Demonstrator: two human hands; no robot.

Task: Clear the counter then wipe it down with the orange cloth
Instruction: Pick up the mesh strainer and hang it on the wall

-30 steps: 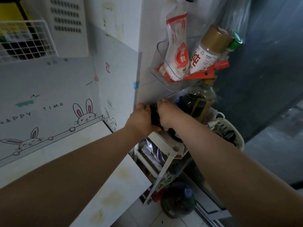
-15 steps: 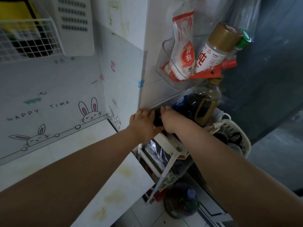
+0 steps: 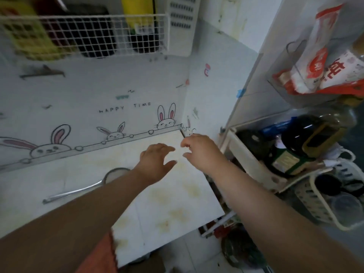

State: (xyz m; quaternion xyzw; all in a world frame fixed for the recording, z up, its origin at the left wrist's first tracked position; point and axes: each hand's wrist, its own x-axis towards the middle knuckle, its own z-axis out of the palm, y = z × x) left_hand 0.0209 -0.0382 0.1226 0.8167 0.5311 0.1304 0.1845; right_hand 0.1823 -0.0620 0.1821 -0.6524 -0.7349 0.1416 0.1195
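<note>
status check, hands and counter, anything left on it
Left hand open, empty. Right hand open, empty, both over counter. Metal strainer on counter. Orange cloth at near edge, untouched.

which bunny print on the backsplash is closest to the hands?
The upright-eared pink-and-white bunny print under "TIME", nearest the corner, just above the left hand and right hand. The other bunnies sit further left.

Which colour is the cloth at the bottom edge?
Orange cloth, seen in the head view under the left forearm.

white counter (image 3: 169,203), yellowish stains; orange cloth (image 3: 100,257) at near edge, partly hidden under forearm.
</note>
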